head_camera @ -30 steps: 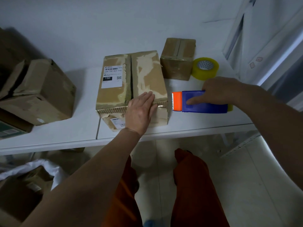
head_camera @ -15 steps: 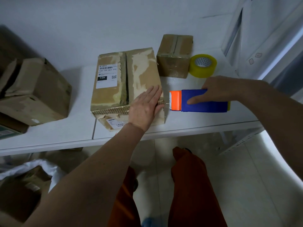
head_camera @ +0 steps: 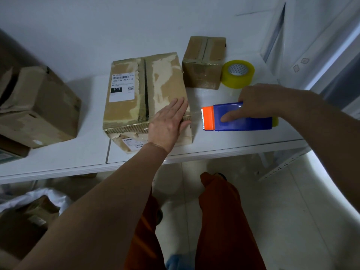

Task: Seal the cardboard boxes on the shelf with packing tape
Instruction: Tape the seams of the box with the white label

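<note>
right hand (head_camera: 259, 100) grips blue-orange tape dispenser (head_camera: 236, 118) at 3 o'clock of large box (head_camera: 146, 94) | left hand (head_camera: 167, 123) flat, fingers straight, pressing box's near-right top edge | tape roll (head_camera: 237, 74) at 1 o'clock | white shelf (head_camera: 233, 141) beneath

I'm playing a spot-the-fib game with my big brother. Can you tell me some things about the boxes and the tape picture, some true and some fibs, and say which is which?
1. The left hand lies flat on the big box. True.
2. The right hand holds scissors. False: it holds a blue and orange tape dispenser.
3. A yellow tape roll sits beside the small box. True.
4. The big box's top seam is neatly taped shut. False: a dark gap shows between its flaps.
5. The white label is on the small box. False: it is on top of the big box.
6. Clear tape stretches from the dispenser to the big box. True.
</note>
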